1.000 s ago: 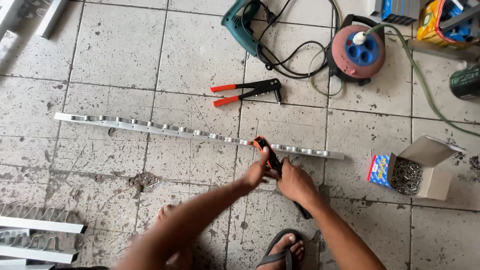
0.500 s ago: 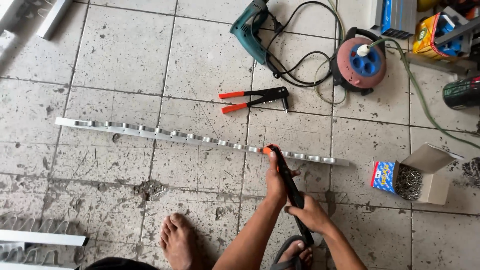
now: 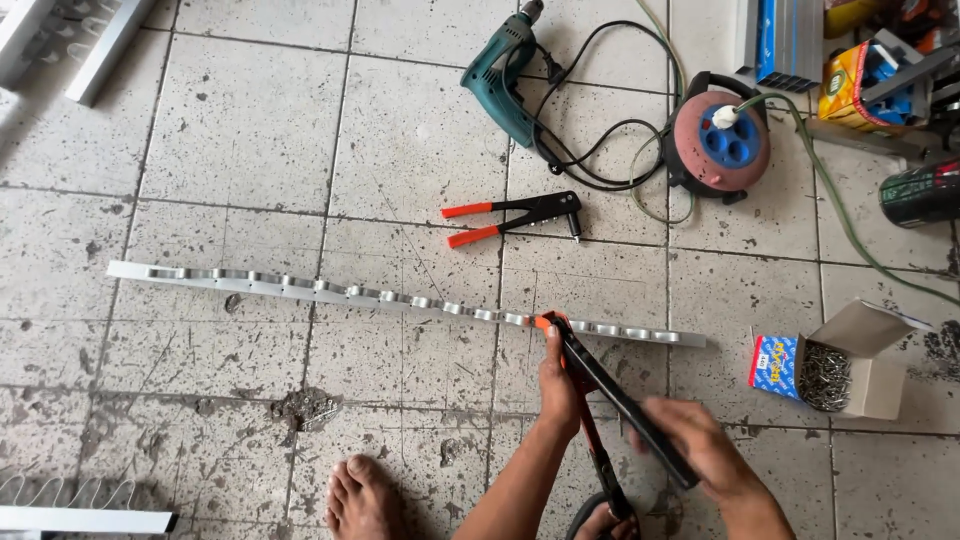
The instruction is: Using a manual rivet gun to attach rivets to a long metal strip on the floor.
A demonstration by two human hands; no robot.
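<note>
Both hands clenched on rivet tool [image 3: 600, 400] handles: left hand [image 3: 560, 385], right hand [image 3: 700, 445]; nose on metal strip [image 3: 330, 292]; stained tile floor [image 3: 230, 130].

The floor [image 3: 250, 130] is laid with large pale grey square tiles, speckled and pitted all over with dark spots, and thin dark grout lines run between them. A darker, chipped patch [image 3: 305, 408] marks one joint near the lower middle. Daylight falls evenly and flat, with only faint, soft shadows. Pale metal profiles [image 3: 70, 45] lie at the upper left corner, and another white rail [image 3: 85, 520] lies along the lower left edge. No wall or window shows.
</note>
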